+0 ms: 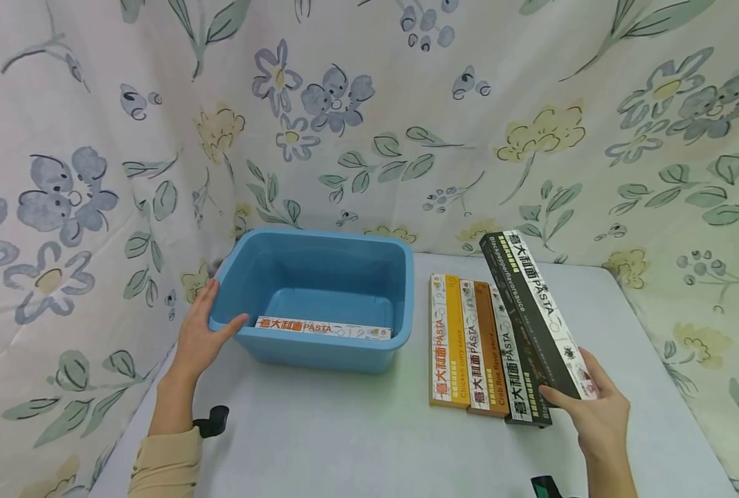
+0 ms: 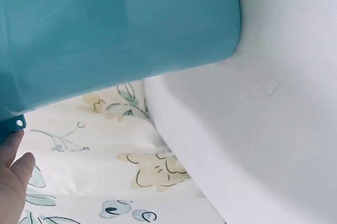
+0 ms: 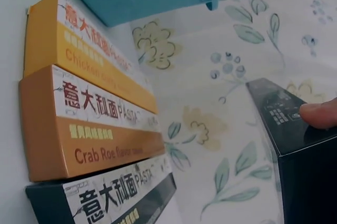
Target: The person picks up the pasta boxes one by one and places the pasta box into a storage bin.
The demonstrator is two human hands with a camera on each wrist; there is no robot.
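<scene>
One black pasta box (image 1: 535, 315) is lifted at its near end by the right hand (image 1: 596, 408), whose thumb and fingers are curled round that end, the thumb on top; the box slants up and away over the table (image 1: 357, 443), its far end highest, above the row of boxes lying there; in the right wrist view a fingertip (image 3: 318, 113) presses on its dark top face; three more pasta boxes lie flat side by side just left of it, a yellow one (image 1: 445, 339), an orange-brown one (image 1: 483, 349) and a second black one (image 1: 519, 373), touching each other; further left stands a blue plastic tub (image 1: 320, 346) with one white-and-orange pasta box (image 1: 322, 327) lying inside along its near wall; the left hand (image 1: 204, 332) grips the tub's left rim, thumb hooked over the edge, fingers outside; floral cloth (image 1: 369, 117) hangs behind and beside the table
</scene>
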